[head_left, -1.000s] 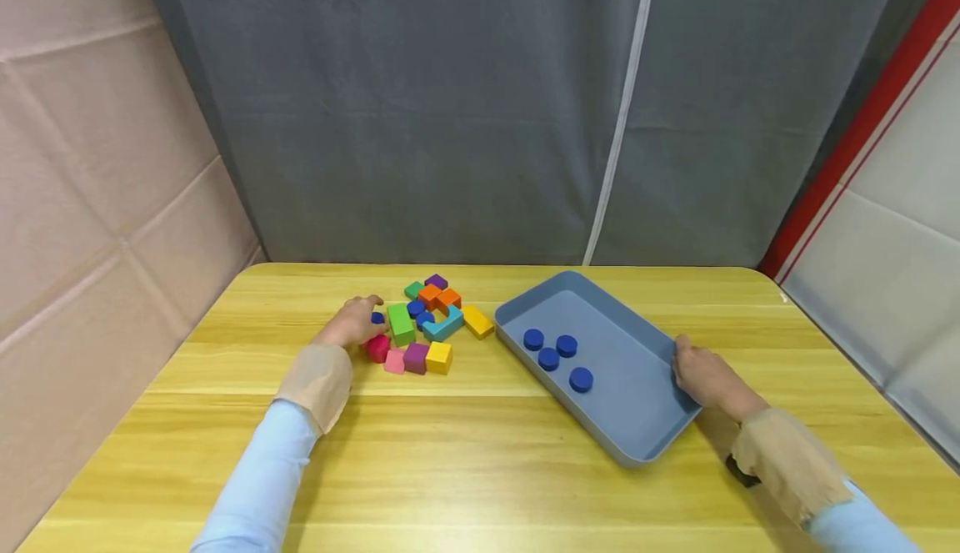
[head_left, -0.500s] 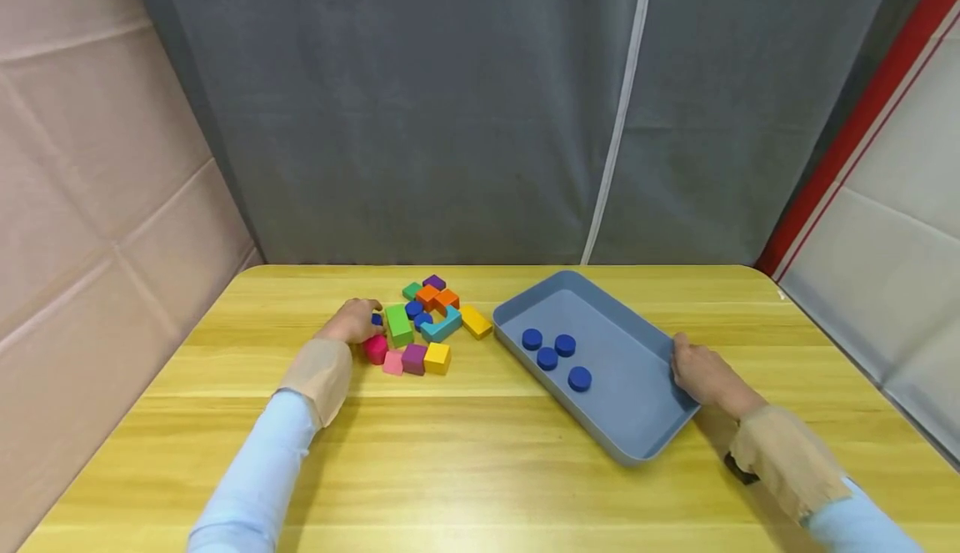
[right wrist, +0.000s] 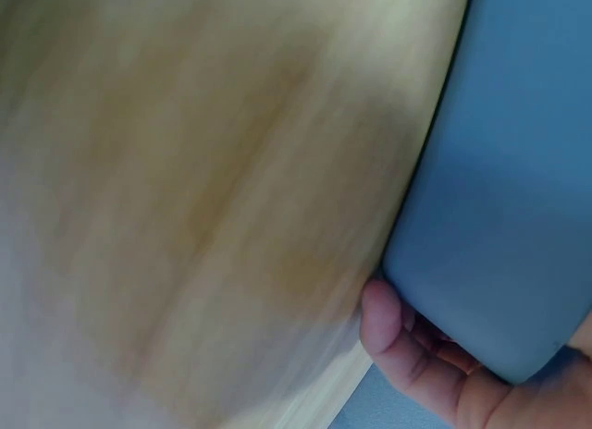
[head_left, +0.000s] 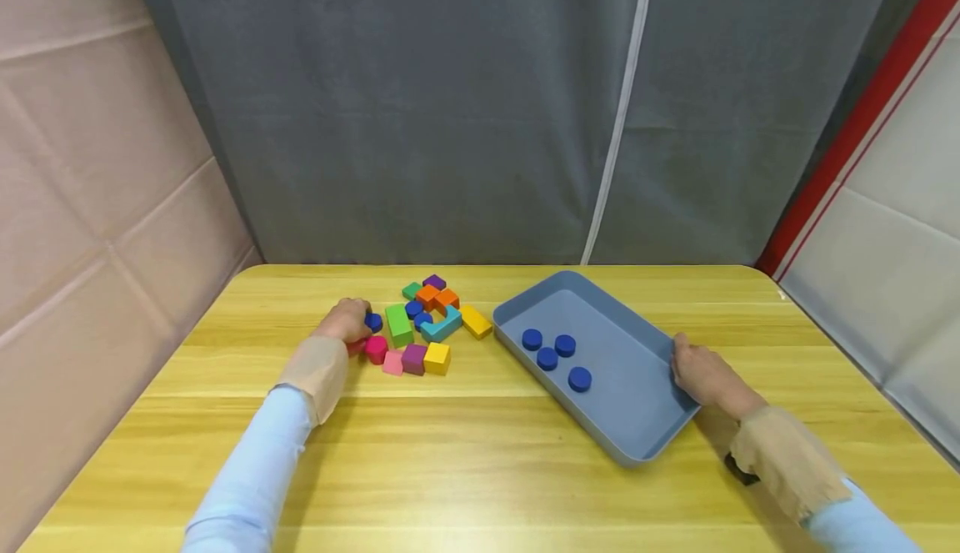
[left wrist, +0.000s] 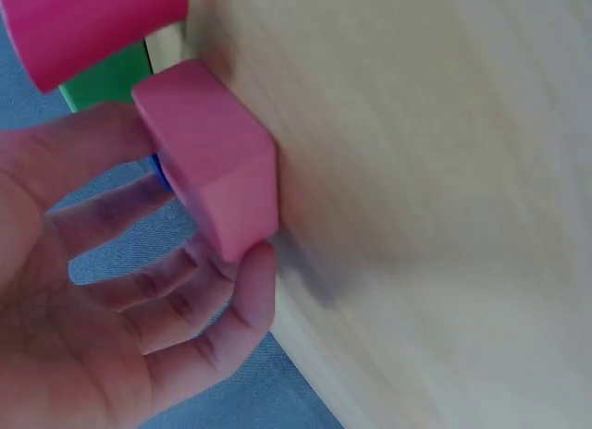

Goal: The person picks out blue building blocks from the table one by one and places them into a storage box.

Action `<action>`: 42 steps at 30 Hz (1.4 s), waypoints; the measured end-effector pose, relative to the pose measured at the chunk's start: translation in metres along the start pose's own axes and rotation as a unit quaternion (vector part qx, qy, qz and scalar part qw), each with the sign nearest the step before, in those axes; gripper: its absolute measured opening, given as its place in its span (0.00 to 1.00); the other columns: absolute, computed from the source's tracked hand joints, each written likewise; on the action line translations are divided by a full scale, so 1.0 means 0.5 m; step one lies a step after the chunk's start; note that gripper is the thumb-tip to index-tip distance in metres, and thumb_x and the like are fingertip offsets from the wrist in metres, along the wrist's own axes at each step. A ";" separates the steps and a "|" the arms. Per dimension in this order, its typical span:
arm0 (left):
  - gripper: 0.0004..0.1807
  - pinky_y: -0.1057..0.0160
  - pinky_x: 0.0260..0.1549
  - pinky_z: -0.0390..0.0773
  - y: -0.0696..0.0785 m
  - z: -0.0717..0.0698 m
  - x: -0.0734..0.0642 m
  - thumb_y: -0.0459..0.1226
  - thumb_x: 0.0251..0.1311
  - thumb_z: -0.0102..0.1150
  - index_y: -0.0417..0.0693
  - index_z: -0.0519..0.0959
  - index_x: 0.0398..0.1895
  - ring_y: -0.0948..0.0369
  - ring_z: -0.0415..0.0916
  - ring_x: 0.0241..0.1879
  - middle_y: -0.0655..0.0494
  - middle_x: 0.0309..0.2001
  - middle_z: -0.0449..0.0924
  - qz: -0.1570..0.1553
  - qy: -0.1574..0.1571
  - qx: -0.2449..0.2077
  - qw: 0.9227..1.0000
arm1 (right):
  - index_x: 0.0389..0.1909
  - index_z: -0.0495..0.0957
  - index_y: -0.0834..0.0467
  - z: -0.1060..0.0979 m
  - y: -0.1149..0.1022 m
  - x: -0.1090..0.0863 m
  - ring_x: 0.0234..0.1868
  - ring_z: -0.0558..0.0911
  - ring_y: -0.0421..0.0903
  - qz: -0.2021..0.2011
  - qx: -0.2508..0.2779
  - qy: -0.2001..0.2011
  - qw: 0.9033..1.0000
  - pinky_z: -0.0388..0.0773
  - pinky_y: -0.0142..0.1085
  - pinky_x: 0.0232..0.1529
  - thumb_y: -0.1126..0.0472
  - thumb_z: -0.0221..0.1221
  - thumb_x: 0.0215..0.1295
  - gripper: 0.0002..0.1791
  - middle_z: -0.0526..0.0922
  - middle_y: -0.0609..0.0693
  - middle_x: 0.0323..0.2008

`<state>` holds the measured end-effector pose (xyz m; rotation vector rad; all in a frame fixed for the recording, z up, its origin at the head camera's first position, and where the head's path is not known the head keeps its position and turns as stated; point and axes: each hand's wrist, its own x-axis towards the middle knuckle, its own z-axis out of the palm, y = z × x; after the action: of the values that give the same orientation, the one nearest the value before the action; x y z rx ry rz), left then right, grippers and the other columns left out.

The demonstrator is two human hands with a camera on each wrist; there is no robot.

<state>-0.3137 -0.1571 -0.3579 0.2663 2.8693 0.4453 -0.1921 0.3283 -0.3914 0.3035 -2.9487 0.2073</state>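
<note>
My left hand is at the left edge of a group of coloured wooden blocks. In the left wrist view its thumb and fingers hold a pink angled block by its sides, low over the table. Just beyond the fingertips sits a blue disc, and a magenta cylinder stands close by. At the right, my right hand grips the end of a blue-grey tray, its fingers curled under the rim in the right wrist view. Several blue discs lie in the tray.
Around the left hand lie a green block, a light-blue arch, orange blocks, more blue discs, a purple block and yellow blocks. A grey curtain hangs behind the wooden table.
My left hand has shifted slightly left, and more of the blue disc near its fingertips shows. The right hand and the tray stay in place.
</note>
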 end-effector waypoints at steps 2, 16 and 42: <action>0.21 0.59 0.35 0.72 0.001 -0.001 -0.001 0.30 0.51 0.57 0.30 0.69 0.49 0.49 0.69 0.37 0.35 0.40 0.72 -0.008 -0.006 -0.013 1.000 | 0.28 0.58 0.69 -0.001 0.001 -0.001 0.14 0.70 0.48 -0.002 0.001 0.000 1.000 0.66 0.39 0.14 0.72 0.46 0.58 0.06 0.66 0.54 0.14; 0.13 0.52 0.44 0.71 -0.010 0.011 0.015 0.30 0.52 0.57 0.34 0.75 0.42 0.49 0.69 0.39 0.38 0.39 0.74 0.081 0.022 0.039 0.996 | 0.29 0.59 0.70 -0.001 0.001 -0.001 0.14 0.69 0.47 -0.014 0.002 0.008 1.000 0.66 0.38 0.13 0.72 0.48 0.57 0.07 0.66 0.53 0.14; 0.19 0.50 0.45 0.72 0.009 -0.001 -0.003 0.25 0.52 0.54 0.30 0.70 0.49 0.47 0.70 0.40 0.34 0.44 0.72 0.088 0.074 -0.007 0.993 | 0.29 0.58 0.69 -0.005 0.004 -0.001 0.14 0.67 0.46 -0.016 0.014 -0.008 1.000 0.65 0.36 0.14 0.72 0.47 0.58 0.06 0.64 0.52 0.14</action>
<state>-0.3119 -0.1535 -0.3558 0.5068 2.9985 0.5396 -0.1917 0.3308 -0.3895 0.3570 -2.9560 0.2421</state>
